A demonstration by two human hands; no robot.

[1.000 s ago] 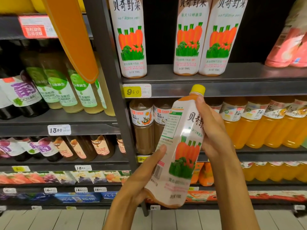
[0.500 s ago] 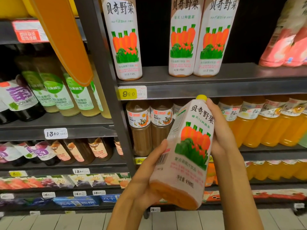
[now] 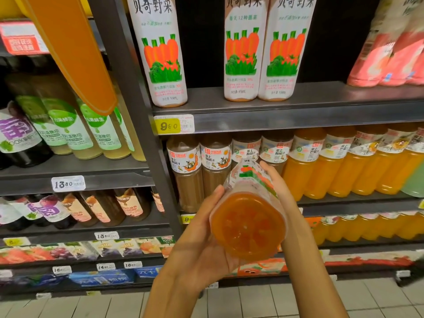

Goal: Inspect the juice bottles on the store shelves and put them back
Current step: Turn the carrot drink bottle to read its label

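Left hand (image 3: 204, 244) cradles the carrot juice bottle (image 3: 249, 223) from below, thumb curled along its left side. Right hand (image 3: 278, 187) grips the upper body, fingers wrapped around the label. Bottle held in mid-air before the shelving, tipped so its orange base faces the camera. Three matching bottles (image 3: 243, 49) stand upright on the upper shelf (image 3: 321, 111), above the 9.80 price tag (image 3: 171, 126).

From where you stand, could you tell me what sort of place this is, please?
Most likely a supermarket drinks aisle: metal shelves stocked with rows of juice bottles, and a yellow price tag on the shelf edge.
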